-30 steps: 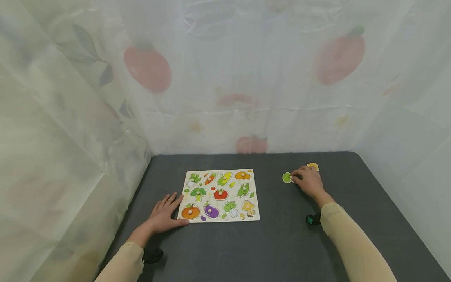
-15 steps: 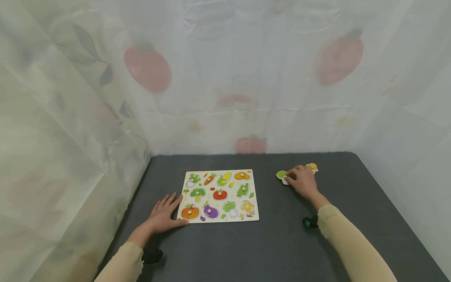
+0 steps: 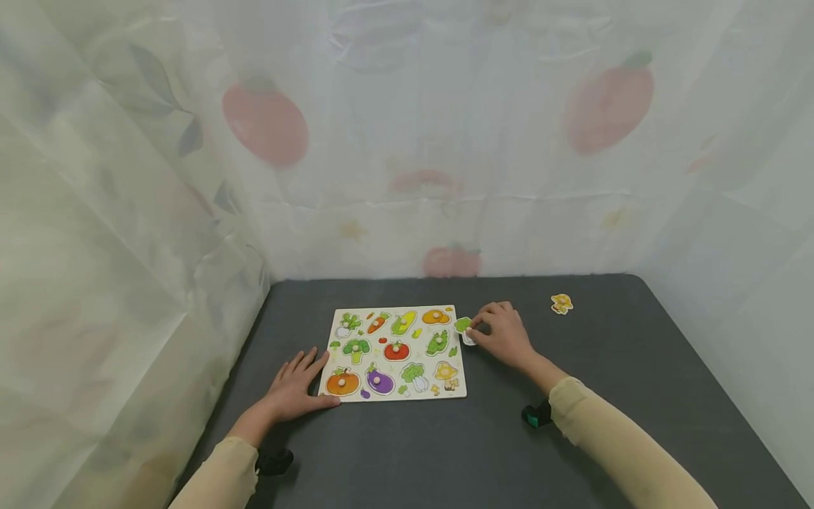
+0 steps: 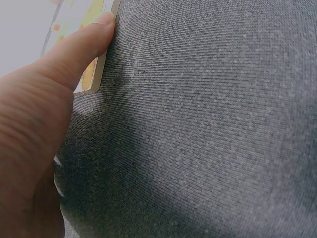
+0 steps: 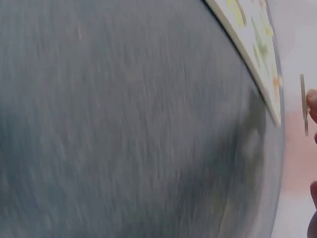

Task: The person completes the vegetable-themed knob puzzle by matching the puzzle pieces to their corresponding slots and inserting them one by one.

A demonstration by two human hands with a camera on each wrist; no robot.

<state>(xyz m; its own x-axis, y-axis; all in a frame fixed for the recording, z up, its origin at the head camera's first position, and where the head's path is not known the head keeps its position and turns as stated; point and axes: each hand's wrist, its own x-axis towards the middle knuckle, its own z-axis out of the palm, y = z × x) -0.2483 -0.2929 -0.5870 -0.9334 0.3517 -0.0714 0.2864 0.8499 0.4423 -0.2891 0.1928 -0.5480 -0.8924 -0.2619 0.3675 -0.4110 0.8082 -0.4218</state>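
My right hand [image 3: 505, 336] pinches a green and white bok choy puzzle piece [image 3: 463, 324] beside the upper right edge of the vegetable puzzle board [image 3: 376, 359]. In the right wrist view the piece [image 5: 304, 104] appears edge-on at the fingertips, raised off the cloth. The left hand [image 3: 295, 389] lies with spread fingers at the board's left edge, its thumb over the near corner, as the left wrist view also shows. Knobbed pieces such as a tomato [image 3: 397, 351] and an eggplant [image 3: 380, 382] sit in the board. The bok choy and mushroom pictures on it show no knobs.
A yellow mushroom piece [image 3: 562, 304] lies at the back right of the dark grey tabletop [image 3: 432, 459]. White patterned curtains [image 3: 356, 162] hang behind and along both sides. A black wrist device [image 3: 537, 415] sits under the right wrist.
The right hand has carried the bok choy piece left, from near the mushroom piece to the board's right edge. The mushroom piece is now uncovered. The left hand stays at the board.
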